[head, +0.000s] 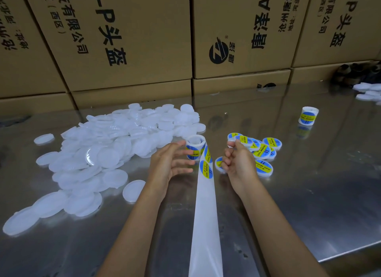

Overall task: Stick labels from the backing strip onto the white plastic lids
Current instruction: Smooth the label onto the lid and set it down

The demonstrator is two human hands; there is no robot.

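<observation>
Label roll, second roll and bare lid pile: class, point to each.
Label roll [194,148], head view, its side.
Second roll [307,117], head view, its labelled side.
Bare lid pile [123,136], head view, its middle.

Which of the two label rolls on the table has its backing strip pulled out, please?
The label roll between the hands, its backing strip trailing toward the camera; the other roll stands wound up, far right.

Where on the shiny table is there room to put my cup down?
Bare metal lies right of the labelled lids, before the spare label roll, and along the near edge beside the backing strip. The left is crowded with plain white lids.
</observation>
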